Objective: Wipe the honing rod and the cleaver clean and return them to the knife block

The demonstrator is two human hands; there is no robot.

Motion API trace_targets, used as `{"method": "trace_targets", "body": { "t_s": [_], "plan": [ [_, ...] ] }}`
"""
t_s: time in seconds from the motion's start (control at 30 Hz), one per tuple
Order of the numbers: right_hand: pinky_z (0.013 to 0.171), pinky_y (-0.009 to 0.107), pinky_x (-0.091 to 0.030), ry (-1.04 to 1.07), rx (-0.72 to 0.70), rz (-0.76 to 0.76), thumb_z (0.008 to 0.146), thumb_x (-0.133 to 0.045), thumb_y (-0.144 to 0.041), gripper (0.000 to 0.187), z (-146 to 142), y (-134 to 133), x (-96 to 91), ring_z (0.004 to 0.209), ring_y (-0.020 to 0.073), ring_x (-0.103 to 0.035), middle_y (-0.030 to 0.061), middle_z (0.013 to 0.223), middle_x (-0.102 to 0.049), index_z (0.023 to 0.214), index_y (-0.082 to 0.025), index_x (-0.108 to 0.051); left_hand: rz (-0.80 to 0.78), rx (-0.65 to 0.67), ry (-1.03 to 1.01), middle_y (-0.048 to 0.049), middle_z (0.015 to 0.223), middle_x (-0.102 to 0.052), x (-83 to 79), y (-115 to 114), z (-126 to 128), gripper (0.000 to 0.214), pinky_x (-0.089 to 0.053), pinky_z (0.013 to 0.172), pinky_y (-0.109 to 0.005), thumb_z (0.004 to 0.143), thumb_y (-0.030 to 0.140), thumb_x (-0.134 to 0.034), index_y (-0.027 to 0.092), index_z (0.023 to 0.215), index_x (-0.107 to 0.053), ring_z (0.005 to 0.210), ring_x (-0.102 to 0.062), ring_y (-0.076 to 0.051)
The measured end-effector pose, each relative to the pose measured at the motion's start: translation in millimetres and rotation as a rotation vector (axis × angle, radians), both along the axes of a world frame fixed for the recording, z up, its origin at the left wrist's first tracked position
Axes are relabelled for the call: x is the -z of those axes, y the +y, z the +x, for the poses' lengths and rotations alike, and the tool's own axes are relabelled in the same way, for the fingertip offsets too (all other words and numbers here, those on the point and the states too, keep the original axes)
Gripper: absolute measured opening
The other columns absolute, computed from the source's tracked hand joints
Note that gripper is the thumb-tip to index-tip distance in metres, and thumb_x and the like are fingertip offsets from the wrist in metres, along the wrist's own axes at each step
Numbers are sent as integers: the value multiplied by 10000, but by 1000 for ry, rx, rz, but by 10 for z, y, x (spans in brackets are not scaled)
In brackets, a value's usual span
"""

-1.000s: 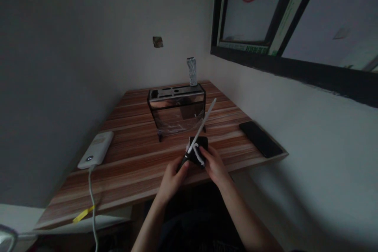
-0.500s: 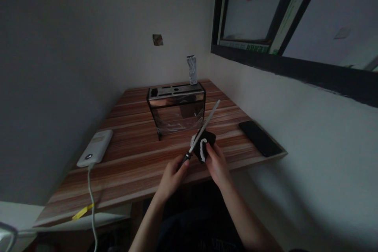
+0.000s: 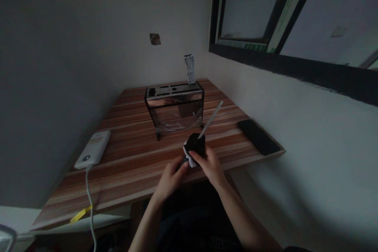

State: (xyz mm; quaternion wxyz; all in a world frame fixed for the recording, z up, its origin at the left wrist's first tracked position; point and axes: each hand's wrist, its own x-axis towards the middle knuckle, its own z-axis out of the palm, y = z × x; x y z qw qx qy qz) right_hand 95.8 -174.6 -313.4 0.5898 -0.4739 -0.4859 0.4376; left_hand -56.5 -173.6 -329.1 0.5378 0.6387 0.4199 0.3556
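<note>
My left hand (image 3: 172, 174) is closed around the dark handle of a sharpening steel (image 3: 212, 117), a long thin grey rod slanting up to the right. In my right hand (image 3: 212, 165) is a black cloth (image 3: 196, 144) with a white underside, folded round the lower rod next to the handle. My right thumb presses on top of the cloth, and the rod's lower part is hidden beneath it. Just beyond my hands stands a knife block (image 3: 177, 112) with a slotted metal top and clear plastic film on its front.
A white power bank (image 3: 93, 149) with a cable (image 3: 91, 201) lies at the left edge of the wooden table (image 3: 130, 157). A black phone (image 3: 258, 137) lies by the right wall. On the knife block's back right corner stands a small grey wrapped thing (image 3: 190, 70).
My right hand has moved left and down with the cloth, from beside the rod to over it near the handle. The cloth now covers the rod's lower part.
</note>
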Motion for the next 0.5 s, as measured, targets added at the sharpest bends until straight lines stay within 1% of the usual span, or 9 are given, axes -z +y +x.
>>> {"method": "trace_targets", "body": {
  "t_s": [0.1, 0.17, 0.27, 0.4, 0.5],
  "plan": [
    [859, 365, -497, 2, 50, 26, 665, -767, -373, 367, 20, 5, -25, 938, 263, -664, 66, 972, -734, 976, -194, -691, -7, -1, 0, 49, 579, -417, -5, -3, -2, 393, -227, 421, -168, 854, 511, -524, 127, 884, -600, 484, -297, -73],
    [831, 365, -511, 49, 43, 9, 644, -783, -356, 354, 30, 5, -32, 903, 263, -675, 64, 935, -741, 943, -189, -691, -13, -12, 4, 42, 589, -430, -13, -10, -1, 389, -224, 419, -167, 846, 514, -535, 131, 856, -595, 492, -304, -75],
    [815, 366, -521, 127, 28, -1, 612, -809, -322, 370, 45, 7, -26, 886, 260, -681, 59, 915, -744, 937, -194, -686, -17, -7, 13, 44, 580, -423, -29, -21, -1, 377, -225, 416, -167, 851, 504, -534, 134, 872, -601, 489, -305, -78],
    [838, 357, -520, 171, -26, 3, 609, -818, -300, 422, 40, 5, 5, 918, 246, -674, 51, 960, -738, 1000, -217, -685, 1, -1, 26, 42, 571, -422, -38, -24, -10, 369, -235, 416, -169, 859, 487, -531, 130, 896, -618, 492, -313, -84],
    [790, 344, -537, 209, -86, -24, 625, -810, -321, 403, 9, -10, 24, 872, 237, -681, 54, 932, -739, 996, -212, -697, 13, 7, 12, 39, 561, -433, -30, -21, -17, 369, -241, 421, -170, 852, 484, -542, 131, 900, -634, 495, -322, -89]
  ]
}}
